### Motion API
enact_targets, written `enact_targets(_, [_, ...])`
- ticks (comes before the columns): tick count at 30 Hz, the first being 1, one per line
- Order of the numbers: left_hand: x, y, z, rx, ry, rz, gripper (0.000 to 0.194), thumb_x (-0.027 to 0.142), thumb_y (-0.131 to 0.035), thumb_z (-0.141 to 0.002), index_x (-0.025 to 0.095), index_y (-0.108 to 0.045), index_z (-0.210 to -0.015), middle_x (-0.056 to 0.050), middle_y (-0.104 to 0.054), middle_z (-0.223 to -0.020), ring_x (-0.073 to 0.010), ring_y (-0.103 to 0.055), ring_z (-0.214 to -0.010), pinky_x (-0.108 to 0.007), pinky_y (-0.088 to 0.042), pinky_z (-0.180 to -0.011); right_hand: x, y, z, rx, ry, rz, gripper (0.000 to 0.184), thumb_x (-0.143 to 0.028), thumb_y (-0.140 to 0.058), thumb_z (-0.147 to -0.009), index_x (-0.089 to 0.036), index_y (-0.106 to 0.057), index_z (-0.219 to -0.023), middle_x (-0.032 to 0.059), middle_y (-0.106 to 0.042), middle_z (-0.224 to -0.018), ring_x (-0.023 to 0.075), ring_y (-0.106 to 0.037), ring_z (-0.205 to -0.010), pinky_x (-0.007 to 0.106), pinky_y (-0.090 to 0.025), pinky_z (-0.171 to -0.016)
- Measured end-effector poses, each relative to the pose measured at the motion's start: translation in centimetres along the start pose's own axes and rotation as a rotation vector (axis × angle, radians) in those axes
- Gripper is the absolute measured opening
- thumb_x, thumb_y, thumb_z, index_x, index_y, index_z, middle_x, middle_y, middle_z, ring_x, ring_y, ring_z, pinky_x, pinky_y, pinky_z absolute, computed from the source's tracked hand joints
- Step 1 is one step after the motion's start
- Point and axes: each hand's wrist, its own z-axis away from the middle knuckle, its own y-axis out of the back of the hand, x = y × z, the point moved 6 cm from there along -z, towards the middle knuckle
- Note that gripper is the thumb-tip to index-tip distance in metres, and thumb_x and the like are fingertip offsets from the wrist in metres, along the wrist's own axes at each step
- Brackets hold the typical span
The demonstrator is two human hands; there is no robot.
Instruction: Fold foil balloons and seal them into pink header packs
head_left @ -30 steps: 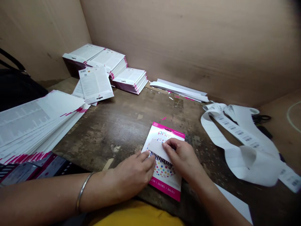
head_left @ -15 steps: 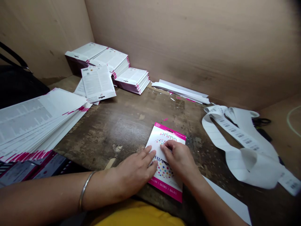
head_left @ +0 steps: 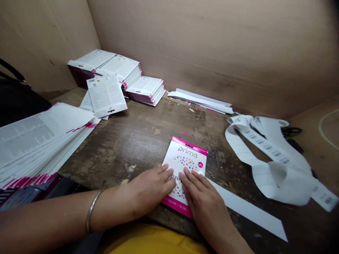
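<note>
A white and pink balloon packet (head_left: 186,161) with coloured dots and the word "prima" lies face up near the table's front edge. My left hand (head_left: 152,188) rests on its left side, fingers stretched out and pressed flat. On the lower right of the same packet lies my right hand (head_left: 205,199), its fingers also extended. Both palms face down, and neither hand grips anything. Beneath and beside my right hand runs a white paper strip (head_left: 251,210) that reaches toward the lower right.
Stacked packets (head_left: 145,86) stand against the back panel, with a loose packet (head_left: 107,95) before them. Fanned printed cards (head_left: 47,130) cover the left. A curled barcode label roll (head_left: 267,148) lies right. Paper strips (head_left: 200,101) sit along the back. A black bag (head_left: 18,98) is far left.
My right hand has gone from a pinch over the packet's middle to lying flat on its lower right. The upper print is now uncovered. My left hand stays on the packet.
</note>
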Motion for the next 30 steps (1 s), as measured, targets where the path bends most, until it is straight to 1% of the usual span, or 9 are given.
enact_targets(3, [-2.6,1.0,-0.4,0.004,0.232,0.321,0.029,0.018,-0.048,-0.087,0.014,-0.059,-0.114,-0.012,-0.065,-0.11,-0.0242,-0.061,-0.102,-0.036,-0.046,-0.09,0.1,0.0,-0.3,0.002,-0.013,-0.006,0.036,-0.015,-0.045,-0.09,-0.013,-0.058,-0.123,0.0105,-0.057,-0.128,0.028,-0.056,-0.113,0.045,-0.051,-0.092])
enact_targets(6, [-6.3,1.5,0.1,0.176,0.711,0.753,0.045,0.025,-0.056,-0.081,0.015,-0.052,-0.125,-0.012,-0.064,-0.11,-0.0229,-0.062,-0.096,-0.034,-0.049,-0.083,0.1,0.1,-0.4,0.015,-0.032,-0.034,0.035,-0.016,-0.045,-0.09,-0.014,-0.059,-0.122,0.0097,-0.058,-0.127,0.0277,-0.057,-0.111,0.043,-0.052,-0.092])
enact_targets(10, [-7.3,0.3,-0.3,0.167,1.031,1.255,0.072,0.027,-0.067,-0.072,0.006,-0.037,-0.134,-0.018,-0.06,-0.117,-0.0233,-0.062,-0.096,-0.031,-0.051,-0.075,0.1,0.1,-0.2,0.052,-0.076,-0.076,0.034,-0.015,-0.046,-0.09,-0.015,-0.06,-0.121,0.0082,-0.058,-0.126,0.0277,-0.056,-0.112,0.044,-0.051,-0.094])
enact_targets(12, [-7.2,0.2,-1.1,0.076,1.07,1.245,0.079,0.034,-0.073,-0.066,0.005,-0.04,-0.132,-0.017,-0.064,-0.11,-0.0246,-0.062,-0.092,-0.03,-0.05,-0.069,0.1,0.1,0.0,0.058,-0.097,-0.099,0.034,-0.015,-0.047,-0.09,-0.015,-0.06,-0.121,0.0079,-0.058,-0.127,0.0276,-0.055,-0.114,0.044,-0.049,-0.096])
enact_targets(16, [-6.4,-0.4,-2.7,-0.114,1.057,1.091,0.052,0.039,-0.077,-0.056,0.009,-0.063,-0.097,-0.011,-0.071,-0.086,-0.0283,-0.065,-0.081,-0.03,-0.048,-0.062,0.3,0.2,0.2,0.049,-0.116,-0.146,0.035,-0.015,-0.05,-0.088,-0.017,-0.059,-0.123,0.008,-0.058,-0.127,0.027,-0.054,-0.115,0.044,-0.048,-0.097])
enact_targets(21, [-4.2,-1.4,-3.2,0.146,0.99,1.379,0.05,0.03,-0.074,-0.064,0.016,-0.054,-0.108,-0.012,-0.07,-0.1,-0.028,-0.068,-0.081,-0.036,-0.053,-0.065,0.2,0.4,0.3,0.068,-0.138,-0.196,0.035,-0.014,-0.05,-0.088,-0.017,-0.059,-0.122,0.0092,-0.058,-0.127,0.0269,-0.054,-0.115,0.046,-0.047,-0.097])
enact_targets(24, [-2.9,-2.0,-2.7,0.206,0.932,1.599,0.049,0.027,-0.073,-0.069,0.015,-0.05,-0.111,-0.015,-0.068,-0.103,-0.0275,-0.069,-0.08,-0.04,-0.055,-0.069,1.0,1.1,0.5,0.1,-0.177,-0.315,0.034,-0.015,-0.05,-0.088,-0.02,-0.059,-0.12,0.0077,-0.059,-0.126,0.0254,-0.051,-0.116,0.045,-0.046,-0.098])
enact_targets(28, [-2.3,-2.0,-2.0,0.272,0.836,1.811,0.052,0.025,-0.07,-0.075,0.019,-0.043,-0.119,-0.016,-0.065,-0.113,-0.0283,-0.068,-0.09,-0.042,-0.055,-0.078,5.4,3.0,1.6,0.226,-0.473,-0.452,0.047,-0.035,-0.054,-0.087,-0.014,-0.048,-0.129,0.0156,-0.055,-0.127,0.0279,-0.048,-0.116,0.047,-0.044,-0.095])
enact_targets(30, [-2.1,-2.0,-1.7,0.259,0.806,1.887,0.054,0.024,-0.068,-0.078,0.021,-0.04,-0.123,-0.016,-0.063,-0.116,-0.0299,-0.067,-0.093,-0.043,-0.055,-0.079,7.4,3.2,2.0,0.12,-0.598,-0.616,0.037,-0.042,-0.053,-0.086,-0.014,-0.058,-0.11,0.0121,-0.064,-0.104,0.0251,-0.058,-0.096,0.04,-0.05,-0.081])
